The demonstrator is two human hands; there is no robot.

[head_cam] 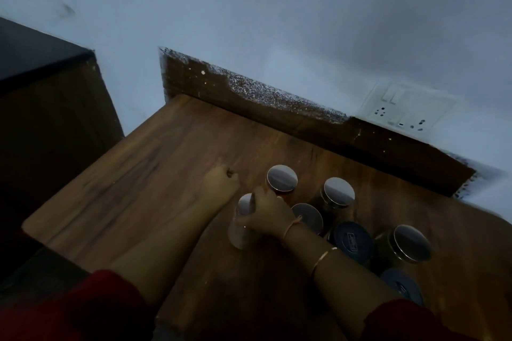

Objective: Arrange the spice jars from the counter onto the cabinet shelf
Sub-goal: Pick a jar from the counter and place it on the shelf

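1. Wall (277, 8): pale, rising behind the counter.
2. Counter (138, 174): wood-grain top. Every position below is given relative to it.
3. Dark unit (41, 119): stands off the counter's left edge and rises above it.
4. Backboard (249, 102): a wood strip along the counter's back edge, flecked with white.
5. Socket (401, 111): a white plate on the wall above the counter's back right corner.
6. Sleeves (83, 307): red, seen at the counter's near edge.
7. Jars: all stand on the counter's right half.
   - Four steel-lid jars (282, 178) stand upright in a loose cluster.
   - Two blue-lid jars (353, 241) stand among them, toward the near edge.
   - The held jar (238, 235) has a steel lid and is at the cluster's left side, mid-counter. The blur hides whether its base touches the counter.
8. Right hand (266, 216): its fingers are curled over the lid of the held jar and grasp it from above.
9. Left hand (221, 183): its fingers are clenched into a fist with nothing visible inside. It is mid-counter, just left of the held jar.
10. Bangle (322, 256): a thin gold band on the right forearm.
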